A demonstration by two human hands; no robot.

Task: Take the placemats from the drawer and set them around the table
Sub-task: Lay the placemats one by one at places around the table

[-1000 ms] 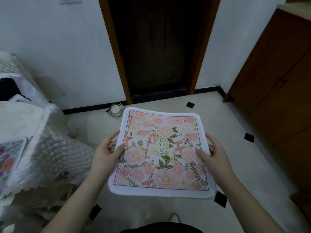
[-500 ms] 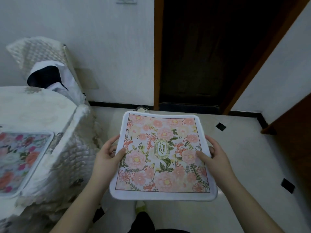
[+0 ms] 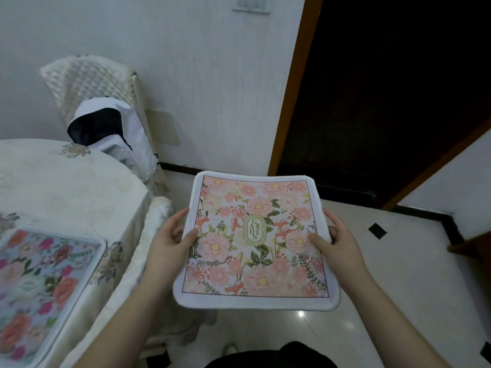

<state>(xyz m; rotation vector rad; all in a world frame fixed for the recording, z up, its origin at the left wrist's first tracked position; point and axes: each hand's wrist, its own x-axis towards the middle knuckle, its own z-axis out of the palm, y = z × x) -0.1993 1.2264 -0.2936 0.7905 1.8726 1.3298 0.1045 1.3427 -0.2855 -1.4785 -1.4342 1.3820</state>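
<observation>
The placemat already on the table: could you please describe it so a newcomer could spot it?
Find the round table at left. Near its front edge lies the laid placemat, blue-toned with bright pink and orange flowers, unlike the pale peach held placemat.

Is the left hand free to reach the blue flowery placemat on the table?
Probably not yet: the left hand grips the pink placemat, held off the table. The blue placemat lies uncovered nearby.

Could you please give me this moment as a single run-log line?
phase: carrying | held: pink floral placemat, flat, off the table | left hand: grips left edge | right hand: grips right edge | table: blue floral placemat laid
</observation>
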